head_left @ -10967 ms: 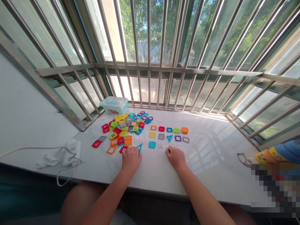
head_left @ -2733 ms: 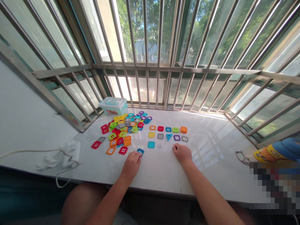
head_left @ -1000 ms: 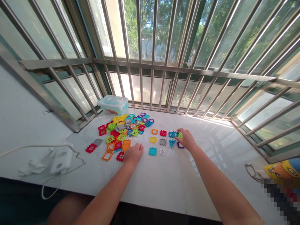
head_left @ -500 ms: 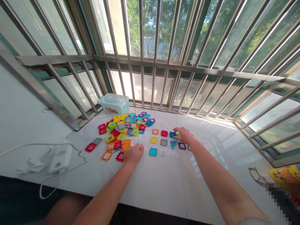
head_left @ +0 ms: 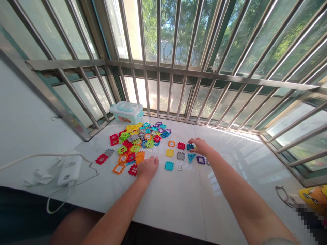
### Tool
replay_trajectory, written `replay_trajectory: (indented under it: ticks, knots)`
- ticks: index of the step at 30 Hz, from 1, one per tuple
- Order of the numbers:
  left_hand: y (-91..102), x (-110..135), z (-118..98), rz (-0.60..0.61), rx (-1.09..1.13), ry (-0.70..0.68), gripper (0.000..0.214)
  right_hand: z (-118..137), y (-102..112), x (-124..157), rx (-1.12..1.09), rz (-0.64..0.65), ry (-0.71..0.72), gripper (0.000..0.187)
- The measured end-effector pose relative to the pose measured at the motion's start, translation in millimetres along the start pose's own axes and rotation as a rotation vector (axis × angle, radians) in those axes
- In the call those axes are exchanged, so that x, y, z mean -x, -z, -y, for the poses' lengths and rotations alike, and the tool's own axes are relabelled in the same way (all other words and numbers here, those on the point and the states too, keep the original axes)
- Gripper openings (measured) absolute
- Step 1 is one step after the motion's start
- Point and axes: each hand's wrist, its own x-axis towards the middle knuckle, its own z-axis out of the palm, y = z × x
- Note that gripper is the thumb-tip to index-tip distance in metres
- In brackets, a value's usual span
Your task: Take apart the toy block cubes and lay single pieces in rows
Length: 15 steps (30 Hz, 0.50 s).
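A heap of coloured plastic snap tiles [head_left: 138,139] lies on the white sill [head_left: 173,200]. To its right, single tiles sit in rows: orange [head_left: 171,143], red [head_left: 181,146], blue [head_left: 189,147], yellow [head_left: 169,152], grey [head_left: 181,156], a blue triangle [head_left: 191,157], purple [head_left: 201,159], teal [head_left: 169,165], white [head_left: 180,167]. My left hand [head_left: 148,168] rests curled on the sill beside the heap's near edge; what it holds is hidden. My right hand [head_left: 202,147] lies over the right end of the top row, fingertips pinched on a green tile [head_left: 195,147].
A small box with a teal lid [head_left: 126,112] stands at the back by the metal window bars [head_left: 163,75]. A white power strip with its cable [head_left: 69,170] lies at the left. Glasses [head_left: 283,196] and a yellow printed item [head_left: 315,194] are at the right.
Over the last second my right hand stayed on the top row and shifted slightly; before that it reached there from the near edge. My left hand has stayed by the heap.
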Motion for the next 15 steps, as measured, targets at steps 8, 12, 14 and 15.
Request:
replay_trajectory:
  ticks: [8,12,14,15]
  knots:
    - [-3.3,-1.4,0.7,-0.022,0.011,-0.008,0.053,7.2,3.6,-1.5,0.015,0.042,-0.027,0.048]
    - [-4.1,-1.9,1.2,-0.03,0.008,-0.005,0.053,8.7,3.6,-6.2,0.047,0.073,-0.039,0.045]
    - [-4.4,-1.9,1.2,-0.037,0.004,-0.004,0.053,7.7,3.0,-9.4,0.068,0.091,-0.034,0.044]
    - [-4.4,-1.9,1.2,-0.039,0.004,-0.003,0.054,6.9,2.8,-10.9,0.076,0.098,-0.031,0.045]
